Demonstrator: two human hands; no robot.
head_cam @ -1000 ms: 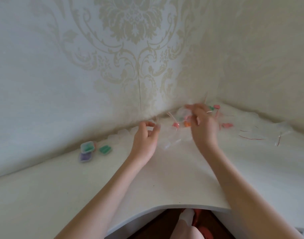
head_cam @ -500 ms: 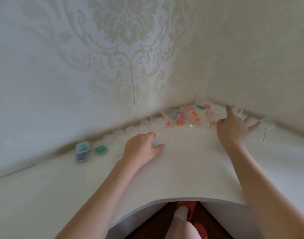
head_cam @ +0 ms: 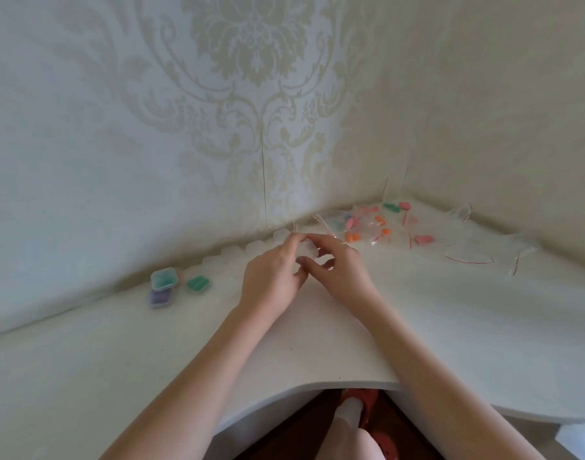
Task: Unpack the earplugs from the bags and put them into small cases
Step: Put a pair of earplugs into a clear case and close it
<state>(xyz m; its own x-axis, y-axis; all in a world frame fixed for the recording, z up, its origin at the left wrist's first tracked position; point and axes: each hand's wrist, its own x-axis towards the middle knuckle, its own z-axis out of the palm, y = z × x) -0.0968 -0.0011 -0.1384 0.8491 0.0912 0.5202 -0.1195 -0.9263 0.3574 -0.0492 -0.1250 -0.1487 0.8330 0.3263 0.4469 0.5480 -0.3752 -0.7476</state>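
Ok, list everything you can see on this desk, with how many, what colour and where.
clear case: one, see-through, held between both hands
filled cases: two stacked, teal on purple, far left by the wall
green earplugs: one pair, loose, right of the stacked cases
empty cases: a row, clear, along the wall; count unclear
bagged earplugs: several, pink, orange, green, in the corner
empty bags: several, clear with red strips, far right
desk: one, white
left hand: holding the case
right hand: holding the case

Damask-papered corner (head_cam: 251, 94), white desk (head_cam: 151, 360)
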